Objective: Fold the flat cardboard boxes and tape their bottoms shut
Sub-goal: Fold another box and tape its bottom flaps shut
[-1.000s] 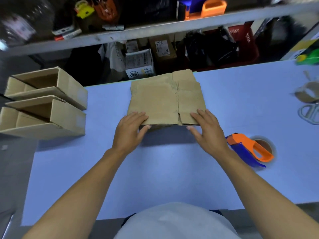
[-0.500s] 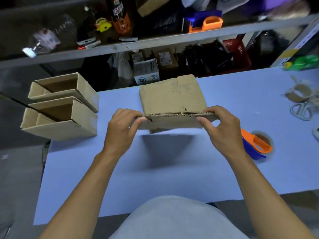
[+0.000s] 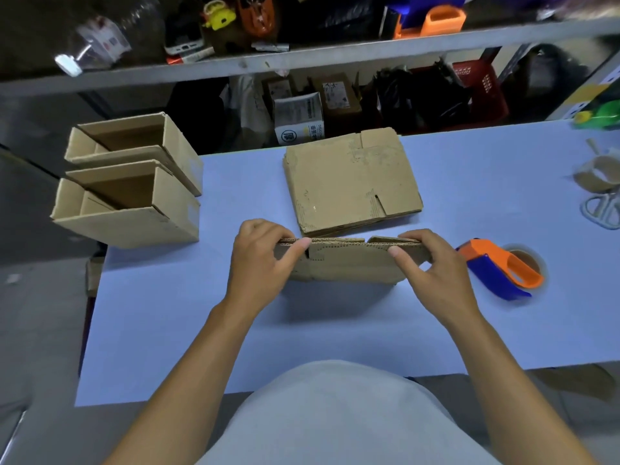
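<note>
From the head camera we look down on a pale blue table [image 3: 174,330]. Both hands hold one flat cardboard box [image 3: 349,263] upright on its edge near the middle of the table, its top edge facing us. Our left hand [image 3: 260,260] pinches the box's left end, thumb on the near face and fingers curled over the far side. Our right hand [image 3: 436,266] pinches the right end the same way. Just behind the held box lies a stack of flat cardboard boxes [image 3: 349,182] on the table. At the table's left edge sit two folded boxes [image 3: 134,182], one behind the other, open tops facing up. Near the right hand rests an orange and blue tape dispenser [image 3: 500,270]. Farther right, blurred, are a tape roll [image 3: 593,176] and scissors [image 3: 604,209]. A cluttered shelf [image 3: 335,52] runs behind the table.
</note>
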